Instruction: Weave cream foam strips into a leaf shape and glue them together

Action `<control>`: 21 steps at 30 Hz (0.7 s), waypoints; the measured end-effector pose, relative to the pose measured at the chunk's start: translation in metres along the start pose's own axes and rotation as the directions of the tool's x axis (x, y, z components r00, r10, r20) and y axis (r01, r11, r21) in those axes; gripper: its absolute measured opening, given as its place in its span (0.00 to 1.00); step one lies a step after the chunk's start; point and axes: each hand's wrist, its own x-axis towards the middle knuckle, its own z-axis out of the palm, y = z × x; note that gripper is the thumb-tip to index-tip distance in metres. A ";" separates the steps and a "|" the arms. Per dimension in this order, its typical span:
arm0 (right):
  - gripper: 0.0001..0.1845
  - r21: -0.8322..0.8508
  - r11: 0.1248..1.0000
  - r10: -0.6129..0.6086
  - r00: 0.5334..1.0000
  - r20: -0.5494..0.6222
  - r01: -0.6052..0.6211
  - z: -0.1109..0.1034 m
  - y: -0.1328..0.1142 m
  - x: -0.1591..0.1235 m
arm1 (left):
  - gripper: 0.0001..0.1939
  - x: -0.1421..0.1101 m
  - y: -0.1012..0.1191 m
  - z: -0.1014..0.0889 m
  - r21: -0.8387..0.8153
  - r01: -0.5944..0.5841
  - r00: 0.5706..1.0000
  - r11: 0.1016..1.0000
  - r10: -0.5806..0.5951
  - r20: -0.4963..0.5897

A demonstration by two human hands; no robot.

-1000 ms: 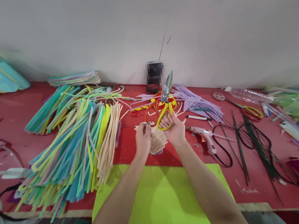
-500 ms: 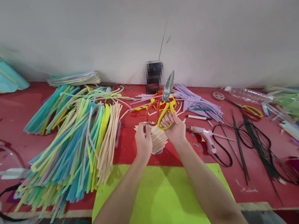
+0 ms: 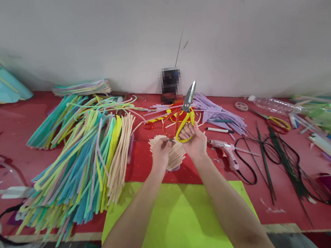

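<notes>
My right hand (image 3: 196, 144) is wrapped round the yellow handle of a pair of scissors (image 3: 190, 96). Their blades point up, away from me, and look closed together; the red handle loop hangs to the left. My left hand (image 3: 160, 152) has its fingertips pinched together just below that red loop, and whatever is between them is too small to make out. Beneath both hands, a pile of short beige pipe cleaners (image 3: 175, 157) lies on a red board (image 3: 142, 165), partly covered by my fingers.
Long colourful pipe cleaners (image 3: 77, 171) heap up on the left. Behind my hands lie purple pipe cleaners (image 3: 217, 113). A pink glue gun (image 3: 229, 152), a marker (image 3: 219, 130), dark green wires (image 3: 282, 158) and other scissors (image 3: 277, 123) are on the right. A yellow-green sheet (image 3: 180, 222) overhangs the front edge.
My left hand has shifted slightly right, closer to my right hand. The scissors have tilted a little to the right in my right hand's grip.
</notes>
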 end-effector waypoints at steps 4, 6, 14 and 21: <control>0.25 -0.040 0.999 0.003 1.000 -0.018 -0.004 0.001 0.001 0.000 | 0.09 -0.001 -0.006 0.004 -0.175 0.159 0.987 0.972 -0.151 0.056; 0.25 -0.048 0.999 -0.002 1.000 -0.013 0.001 0.000 0.002 0.000 | 0.10 -0.002 -0.006 0.005 -0.254 0.206 0.979 0.945 -0.199 0.055; 0.23 -0.028 0.999 0.017 0.998 0.054 -0.015 -0.003 0.006 0.000 | 0.08 -0.004 0.001 0.007 -0.408 0.305 0.950 0.860 -0.304 0.069; 0.22 -0.092 0.996 0.015 0.999 0.050 -0.011 -0.003 0.007 0.000 | 0.08 -0.004 0.002 0.006 -0.446 0.355 0.932 0.821 -0.350 0.098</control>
